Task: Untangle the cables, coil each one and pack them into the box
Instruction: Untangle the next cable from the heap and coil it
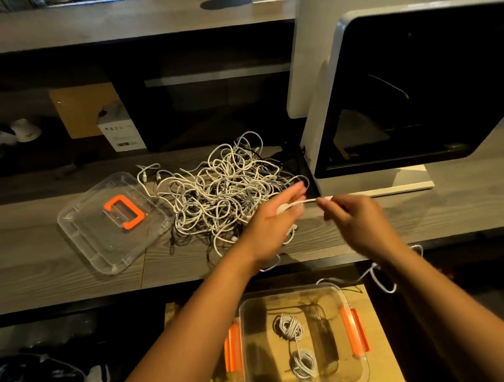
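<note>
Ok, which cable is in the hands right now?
The white cable stretched between the left hand and right hand; the others lie in the tangle or coiled in the box.

Tangled white cables (226, 189); two coils (296, 347) boxed (358, 369).

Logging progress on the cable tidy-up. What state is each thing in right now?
box: open, holding two coiled cables
lid: off, lying on the desk, handle up
cable pile: tangled, on the desk
white cable: stretched between both hands
left hand: grips the white cable
right hand: pinches the white cable
monitor: screen dark
</note>
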### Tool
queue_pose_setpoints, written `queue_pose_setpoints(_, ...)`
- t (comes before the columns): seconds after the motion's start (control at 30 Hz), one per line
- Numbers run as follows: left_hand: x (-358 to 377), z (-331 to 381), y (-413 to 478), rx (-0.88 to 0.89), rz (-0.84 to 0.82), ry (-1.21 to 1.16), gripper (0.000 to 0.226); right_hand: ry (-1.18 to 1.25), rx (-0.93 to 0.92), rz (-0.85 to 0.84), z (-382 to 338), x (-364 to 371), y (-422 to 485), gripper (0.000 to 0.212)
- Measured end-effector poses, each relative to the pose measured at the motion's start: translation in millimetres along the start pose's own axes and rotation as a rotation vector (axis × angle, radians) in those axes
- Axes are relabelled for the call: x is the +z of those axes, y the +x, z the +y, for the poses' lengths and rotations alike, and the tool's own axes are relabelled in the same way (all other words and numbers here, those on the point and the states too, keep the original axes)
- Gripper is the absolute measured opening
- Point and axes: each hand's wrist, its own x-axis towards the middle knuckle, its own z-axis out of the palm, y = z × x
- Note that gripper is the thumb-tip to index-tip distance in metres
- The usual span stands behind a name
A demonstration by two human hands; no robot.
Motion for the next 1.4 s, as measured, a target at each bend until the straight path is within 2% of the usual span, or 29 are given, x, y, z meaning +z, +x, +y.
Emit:
queue_pose_setpoints(0.07, 16, 6, 4, 0.058, 0.080, -0.241, 0.029, 0.059, 0.059, -0.122, -1, 18, -11, 0.062)
queue_pose_setpoints(0.13, 23, 10, 12, 0.111, 0.261, -0.311, 0.021, 0.107, 0.077, -0.242, -4, 31, -19, 0.061)
queue_pose_setpoints(0.17, 21, 9, 17, 0.149, 0.367, -0.207, 0.018, 0.085, 0.061, -0.298, -6, 36, -22, 0.054)
queue_pose_setpoints(0.23, 11, 3, 27, 0.228, 0.511, 0.216, 0.015, -0.067, -0.011, -0.379, -9, 39, -23, 0.032)
queue_pose_setpoints(0.3, -5, -8, 32, 0.217, 0.482, 0.828, 0.024, -0.182, -0.056, -0.431, -9, 33, -19, 0.024)
queue_pose_setpoints(0.37, -22, -15, 30, 0.171, 0.423, 1.219, 0.029, -0.265, -0.059, -0.488, -11, 21, -14, 0.022)
queue_pose_setpoints(0.57, -47, -30, 16, -0.074, 0.272, 1.399, 0.049, -0.545, -0.092, -0.471, -24, -22, -5, 0.024)
queue_pose_setpoints(0.63, -54, -32, 11, -0.143, 0.189, 1.331, 0.062, -0.562, -0.128, -0.409, -26, -32, -5, 0.025)
queue_pose_setpoints(0.73, -60, -32, 4, -0.226, 0.027, 0.933, 0.089, -0.434, -0.165, -0.270, -29, -39, -4, 0.026)
queue_pose_setpoints(0.77, -58, -32, 2, -0.228, -0.012, 0.842, 0.091, -0.379, -0.150, -0.218, -29, -39, -3, 0.025)
queue_pose_setpoints(0.8, -57, -31, 0, -0.229, -0.047, 0.825, 0.087, -0.338, -0.134, -0.174, -27, -39, -1, 0.024)
queue_pose_setpoints(0.9, -52, -38, -1, -0.239, -0.152, 0.976, 0.057, -0.243, -0.106, -0.108, -20, -32, 5, 0.024)
queue_pose_setpoints(0.97, -47, -38, 0, -0.215, -0.153, 1.003, 0.054, -0.160, -0.099, -0.030, -17, -26, 7, 0.024)
queue_pose_setpoints(1.0, -43, -36, 1, -0.205, -0.139, 0.905, 0.052, -0.111, -0.082, 0.035, -13, -23, 9, 0.025)
queue_pose_setpoints(1.07, -34, -25, -3, -0.211, -0.114, 0.458, 0.044, 0.009, 0.002, 0.124, -5, -15, 13, 0.027)
queue_pose_setpoints(1.13, -22, -10, -8, -0.123, -0.104, 0.041, 0.041, 0.166, 0.136, 0.055, 3, -4, 11, 0.029)
queue_pose_setpoints(1.2, -11, 2, -9, -0.002, -0.050, -0.180, 0.036, 0.221, 0.202, -0.149, 5, 14, 1, 0.034)
queue_pose_setpoints(1.27, -4, 13, -4, 0.044, 0.046, -0.352, 0.028, 0.194, 0.192, -0.379, -2, 30, -14, 0.045)
queue_pose_setpoints(1.3, -1, 16, -1, 0.063, 0.118, -0.340, 0.025, 0.212, 0.190, -0.479, -6, 36, -20, 0.050)
queue_pose_setpoints(1.33, -1, 17, 3, 0.101, 0.208, -0.198, 0.023, 0.253, 0.193, -0.556, -10, 40, -25, 0.050)
queue_pose_setpoints(1.4, -5, 10, 13, 0.215, 0.382, 0.318, 0.015, 0.205, 0.117, -0.602, -16, 42, -27, 0.039)
